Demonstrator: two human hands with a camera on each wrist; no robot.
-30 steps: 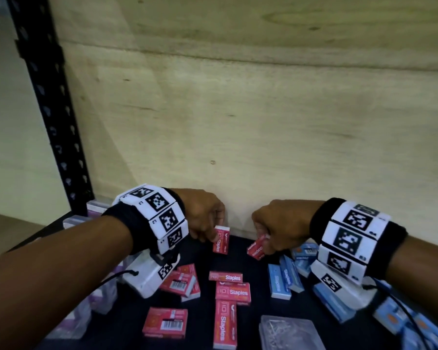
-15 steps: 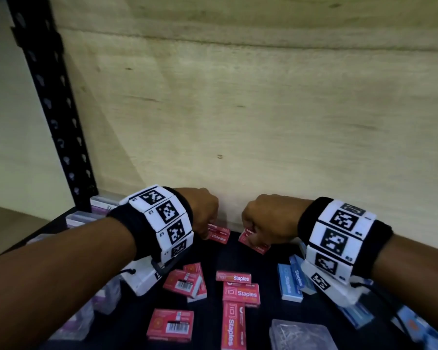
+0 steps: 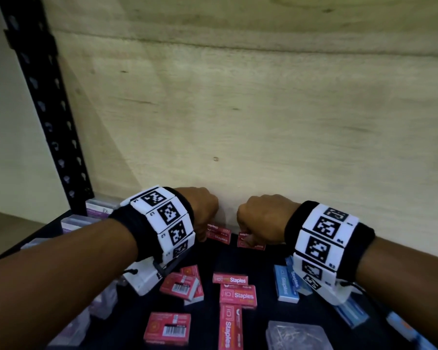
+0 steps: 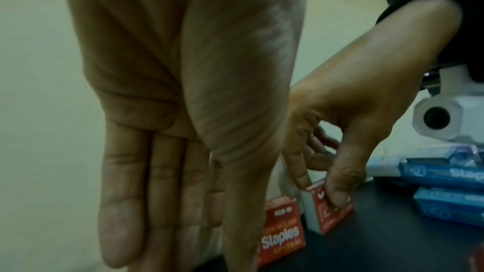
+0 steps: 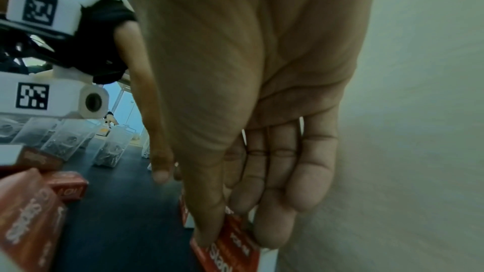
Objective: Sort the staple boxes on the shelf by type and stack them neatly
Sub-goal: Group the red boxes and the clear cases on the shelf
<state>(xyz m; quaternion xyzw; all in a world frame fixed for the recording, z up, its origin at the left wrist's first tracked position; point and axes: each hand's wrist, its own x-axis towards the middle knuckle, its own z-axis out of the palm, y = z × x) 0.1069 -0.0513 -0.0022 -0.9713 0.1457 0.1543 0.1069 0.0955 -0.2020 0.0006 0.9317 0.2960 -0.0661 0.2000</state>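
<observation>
Now two grips: left hand (image 3: 200, 213) released; right hand (image 3: 263, 218) pinching one red box (image 3: 250, 242).

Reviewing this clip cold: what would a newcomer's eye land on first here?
First, the two hands at the back of the dark shelf, against the plywood wall: the left hand beside one red staple box, the right hand pinching another red staple box. Next, the loose red boxes in the middle foreground and the blue boxes to the right.
</observation>
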